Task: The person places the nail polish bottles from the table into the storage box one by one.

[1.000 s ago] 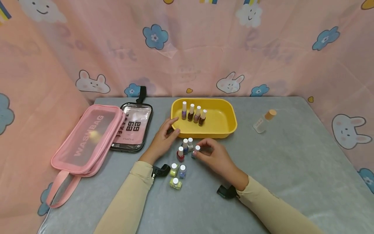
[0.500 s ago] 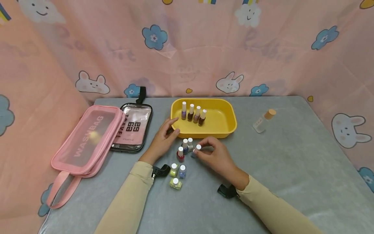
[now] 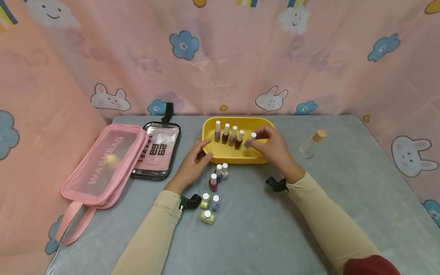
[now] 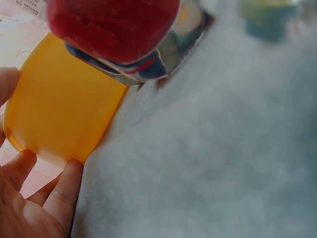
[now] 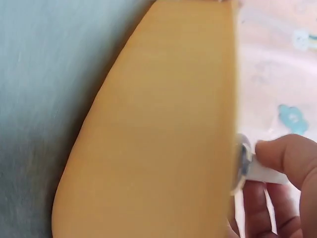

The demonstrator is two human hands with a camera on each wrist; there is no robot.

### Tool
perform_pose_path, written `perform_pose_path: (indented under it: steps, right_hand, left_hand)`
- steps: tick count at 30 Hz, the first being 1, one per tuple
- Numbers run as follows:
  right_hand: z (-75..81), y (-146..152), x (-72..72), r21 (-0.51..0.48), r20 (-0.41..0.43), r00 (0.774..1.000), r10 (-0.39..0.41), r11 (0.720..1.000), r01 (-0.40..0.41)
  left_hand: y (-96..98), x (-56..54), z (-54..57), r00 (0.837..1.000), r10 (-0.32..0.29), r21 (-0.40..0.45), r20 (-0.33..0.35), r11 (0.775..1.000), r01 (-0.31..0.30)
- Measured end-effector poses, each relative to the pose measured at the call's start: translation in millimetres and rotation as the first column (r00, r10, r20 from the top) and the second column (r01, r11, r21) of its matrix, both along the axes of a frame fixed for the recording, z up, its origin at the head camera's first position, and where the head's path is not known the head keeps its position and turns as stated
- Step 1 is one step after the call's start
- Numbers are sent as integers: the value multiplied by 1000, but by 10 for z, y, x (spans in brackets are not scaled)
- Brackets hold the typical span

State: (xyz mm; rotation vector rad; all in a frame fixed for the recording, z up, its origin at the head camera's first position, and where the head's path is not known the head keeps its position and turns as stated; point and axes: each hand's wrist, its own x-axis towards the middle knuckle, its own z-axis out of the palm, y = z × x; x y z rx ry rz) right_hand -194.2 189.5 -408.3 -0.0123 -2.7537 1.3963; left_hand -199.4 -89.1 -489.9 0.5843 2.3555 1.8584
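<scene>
My right hand [image 3: 275, 149] pinches the white cap of a small nail polish bottle [image 3: 249, 141] and holds it, tilted, inside the yellow tray [image 3: 223, 159]. Several upright nail polish bottles, purple and dark among them, stand in a row to its left. In the right wrist view the tray's outer wall [image 5: 148, 124] hides part of the held bottle [image 5: 241, 161]. My left hand [image 3: 192, 164] grips the tray's front left corner, one finger over the rim and the thumb [image 4: 69, 183] against the outside.
In front of the tray stand red [image 3: 213, 183], blue [image 3: 219, 173] and pale [image 3: 225, 172] polish bottles. Nearer me are two yellow-green ones and a light blue one [image 3: 215, 203]. A pink wash bag [image 3: 103, 164] and black-edged pouch [image 3: 158, 149] lie left; a wooden-capped bottle [image 3: 309, 147] lies right.
My right hand has lifted the nail polish bottle from the group in front and carried it up and right into the tray. The left hand stays at the tray's corner.
</scene>
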Motion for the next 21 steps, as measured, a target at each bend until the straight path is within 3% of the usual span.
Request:
perform_pose_path:
  steps: [8,14,21]
  right_hand:
    - [-118,16,-201,87,130,991,32,995,-44]
    - [-105,-32,-223,153,180,983,38,986,-66]
    - [-127,-65,-231,163,207,978,25,985,-60]
  left_hand:
    - [15,11,-28,1000,1,20,0,1000,-1]
    - [7,-12,-33,1000,-7,45,-14,999,7]
    - [7,-7,-17,1000,-7,33,-14,999,7]
